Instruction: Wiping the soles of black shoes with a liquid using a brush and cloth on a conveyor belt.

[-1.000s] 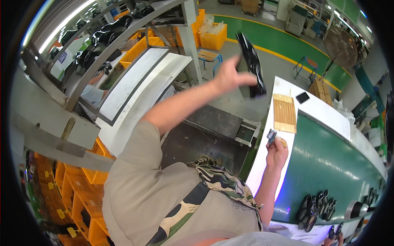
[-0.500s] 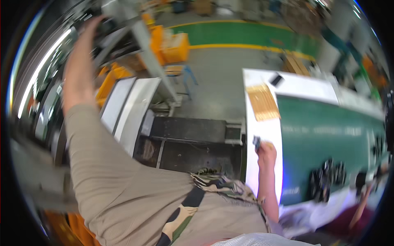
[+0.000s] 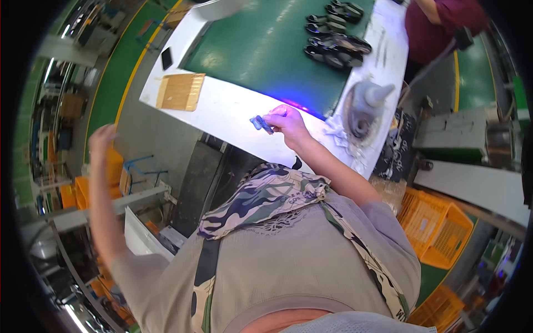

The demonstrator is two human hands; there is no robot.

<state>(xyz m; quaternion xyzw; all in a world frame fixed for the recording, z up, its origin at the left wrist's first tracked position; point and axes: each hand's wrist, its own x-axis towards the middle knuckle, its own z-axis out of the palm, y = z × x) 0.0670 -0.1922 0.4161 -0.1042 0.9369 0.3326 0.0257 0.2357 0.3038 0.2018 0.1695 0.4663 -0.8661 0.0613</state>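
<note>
My right hand [image 3: 287, 125] is above the white table edge [image 3: 233, 119], its thumb and fingers pinched on a small crumpled blue-grey piece [image 3: 259, 123] that looks like cloth. Out to the left, my left hand [image 3: 102, 137] is raised away from the table, over the floor. Its fingers look bent but are blurred, and no object shows in it. Beyond the right hand runs a green conveyor belt [image 3: 250, 50], with several black shoes [image 3: 336, 53] lying in pairs on its far right part.
A cardboard piece [image 3: 180, 92] and a black phone [image 3: 166, 58] lie on the table's left part. A grey spouted bottle [image 3: 369, 97] stands at the right. Another person in a dark red top [image 3: 444, 28] is at the far right. Orange crates [image 3: 436, 227] stand on both sides.
My view has turned to the right, toward the table and belt. My left arm has come down from high at the far left. My right hand still holds the blue-grey piece.
</note>
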